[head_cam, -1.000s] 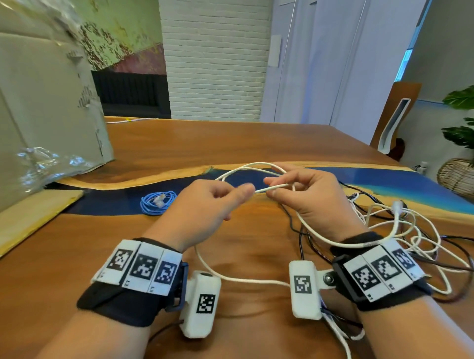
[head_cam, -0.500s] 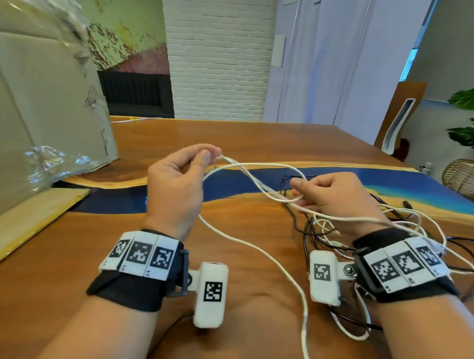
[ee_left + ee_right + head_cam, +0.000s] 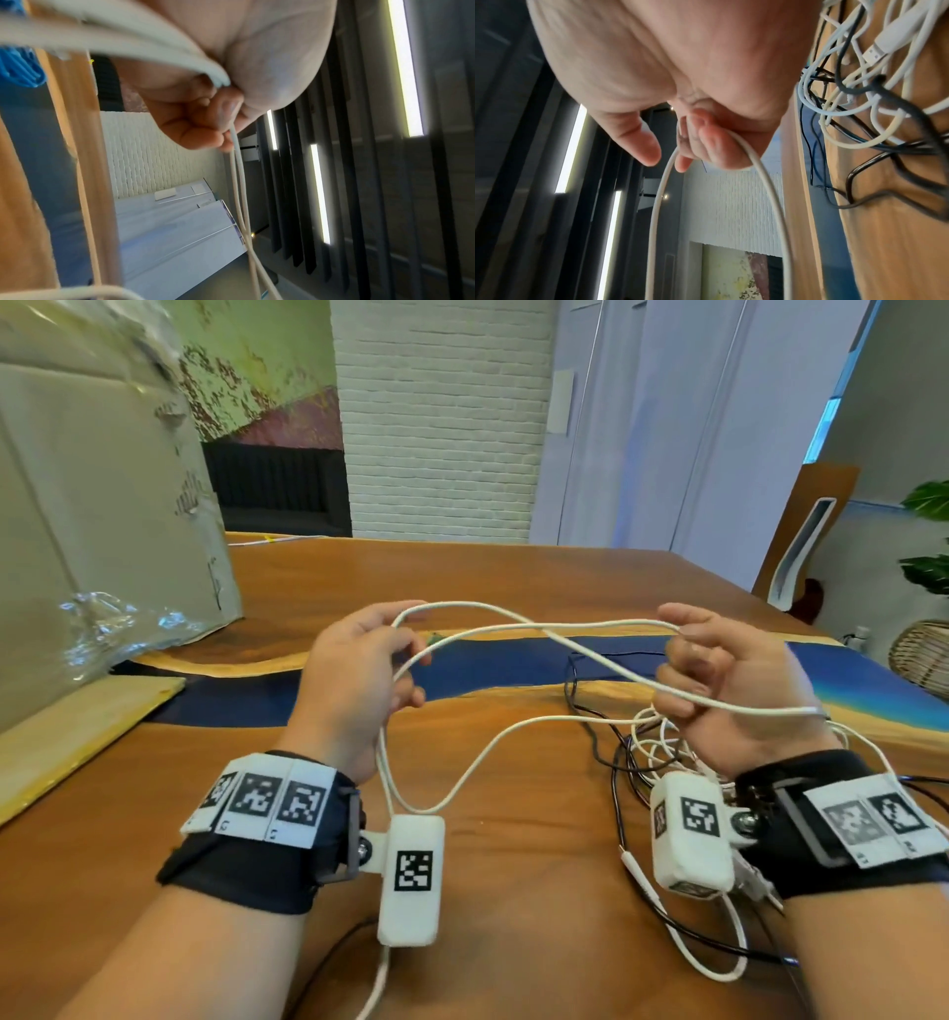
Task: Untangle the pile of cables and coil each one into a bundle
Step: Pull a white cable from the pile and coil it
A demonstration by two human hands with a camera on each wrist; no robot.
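Head view: both hands are up over the wooden table (image 3: 513, 588), with one white cable (image 3: 518, 616) strung between them. The left hand (image 3: 354, 675) has its fingers curled round a loop of it, and two strands run across and cross each other midway. The right hand (image 3: 729, 690) grips the other end of that loop, thumb on top. One slack strand sags down to the table between the wrists. The tangled pile (image 3: 662, 752) of white and black cables sits by the table's right edge, just under the right wrist; can't count how many are in there.

Left wrist view: the fingers (image 3: 203, 130) are closed tight on the white cable (image 3: 241, 194), two strands coming out side by side. One coiled blue cable (image 3: 23, 69) lies on the table at the left of the frame.

Right wrist view: the fingers (image 3: 721, 150) hook one loop of white cable (image 3: 770, 182), thumb standing a bit apart. The pile (image 3: 875, 97) lies on the table right beside the hand.
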